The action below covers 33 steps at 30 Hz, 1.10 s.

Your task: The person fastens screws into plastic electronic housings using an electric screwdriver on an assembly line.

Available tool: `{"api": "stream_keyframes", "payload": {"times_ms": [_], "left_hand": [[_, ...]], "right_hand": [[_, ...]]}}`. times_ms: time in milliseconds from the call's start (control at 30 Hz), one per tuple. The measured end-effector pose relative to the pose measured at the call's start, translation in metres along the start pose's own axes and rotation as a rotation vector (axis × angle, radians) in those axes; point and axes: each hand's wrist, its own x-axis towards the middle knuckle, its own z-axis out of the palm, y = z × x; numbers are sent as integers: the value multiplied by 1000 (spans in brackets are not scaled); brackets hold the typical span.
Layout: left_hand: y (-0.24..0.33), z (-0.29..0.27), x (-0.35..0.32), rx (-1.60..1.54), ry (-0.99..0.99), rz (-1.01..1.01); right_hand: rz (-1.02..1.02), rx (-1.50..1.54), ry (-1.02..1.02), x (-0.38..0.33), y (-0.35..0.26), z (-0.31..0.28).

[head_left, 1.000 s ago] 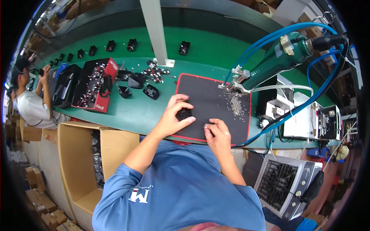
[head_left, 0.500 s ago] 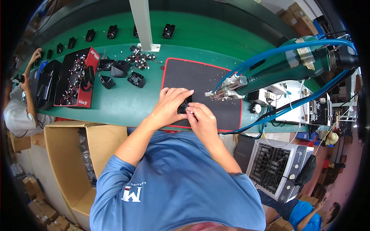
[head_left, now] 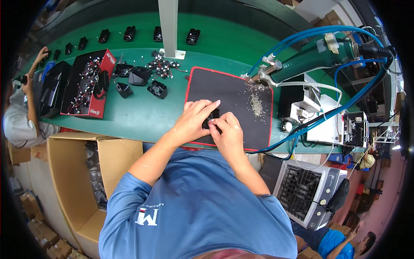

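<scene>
A small black plastic housing (head_left: 211,117) lies on the dark, red-edged mat (head_left: 224,88), mostly covered by my fingers. My left hand (head_left: 193,120) is wrapped round its left and far side. From the right, my right hand (head_left: 229,133) has thumb and fingertips pinched together at the housing's near right edge. A tiny pale bit shows at those fingertips, too small to name. Right of my hands, a pile of small screws (head_left: 256,106) lies on the mat. Beyond it hangs a green powered screwdriver (head_left: 310,64) with a metal nose and blue hoses.
Black housings (head_left: 157,89) and a heap of wired parts (head_left: 161,64) lie on the bench's left. A red box (head_left: 98,103) holds more wired parts. A grey post (head_left: 169,30) rises behind. Housings line the green belt (head_left: 224,36). Another person's hand (head_left: 42,54) is far left.
The screwdriver has swung up and away from the mat's middle, uncovering the screw pile. My view has shifted slightly. Both hands stay at the housing.
</scene>
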Motion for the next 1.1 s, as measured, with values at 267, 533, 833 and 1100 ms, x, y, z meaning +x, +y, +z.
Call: {"api": "stream_keyframes", "payload": {"times_ms": [267, 533, 833, 1100], "left_hand": [[-1, -1, -1, -50, 51, 20], [1, -2, 0, -73, 26, -21], [2, -4, -1, -16, 31, -27], [1, -3, 0, -13, 41, -6]], "right_hand": [[183, 60, -111, 6, 6, -4], [-89, 57, 390, 30, -19, -93], [-74, 866, 360, 116, -48, -132], [-59, 1015, 315, 81, -60, -76]]}}
